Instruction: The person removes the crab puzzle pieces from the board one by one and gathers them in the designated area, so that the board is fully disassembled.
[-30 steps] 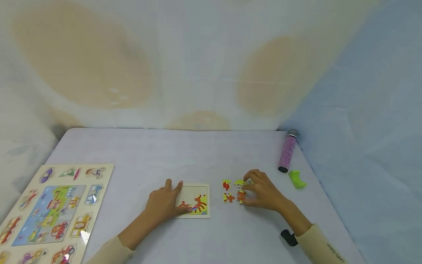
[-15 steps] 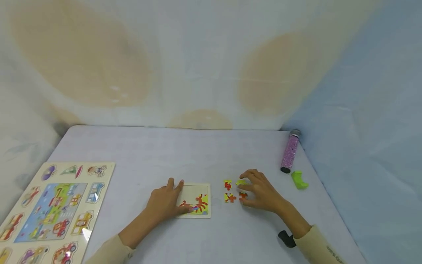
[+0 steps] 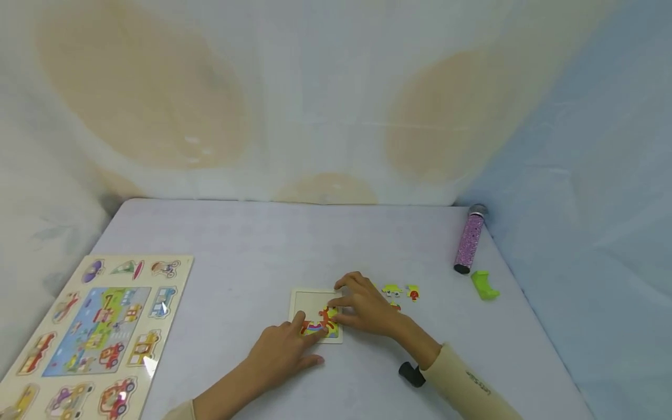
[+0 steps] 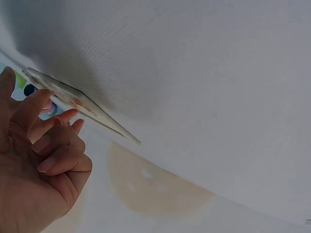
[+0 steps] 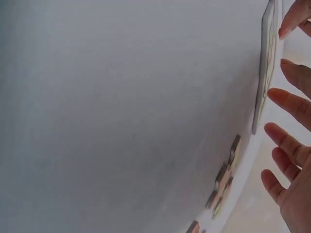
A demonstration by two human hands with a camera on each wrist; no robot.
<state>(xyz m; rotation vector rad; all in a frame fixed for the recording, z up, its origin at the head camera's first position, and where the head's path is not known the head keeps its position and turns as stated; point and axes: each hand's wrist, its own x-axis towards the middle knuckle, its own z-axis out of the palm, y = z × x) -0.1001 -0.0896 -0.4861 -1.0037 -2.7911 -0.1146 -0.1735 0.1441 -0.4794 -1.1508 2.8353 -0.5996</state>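
A small square wooden puzzle tray lies on the white table in the head view. Joined pieces with a red animal on yellow fill its lower part. My left hand reaches in from the lower left, its index finger laid on these pieces. In the left wrist view its other fingers are bent. My right hand hangs over the tray's right edge, fingers spread, fingertips right at the pieces. Several loose pieces lie right of it, among them a yellow one and a red-and-yellow one; others are hidden by the hand.
A large wooden picture board with vehicle shapes lies at the left. At the back right stands out a purple glittery microphone, lying by a bright green curved piece. A black wrist device shows beside the right sleeve.
My right hand has moved left from the loose pieces to the tray's right side. The left hand has shifted from the tray's left edge downward, its index finger now on the joined pieces.
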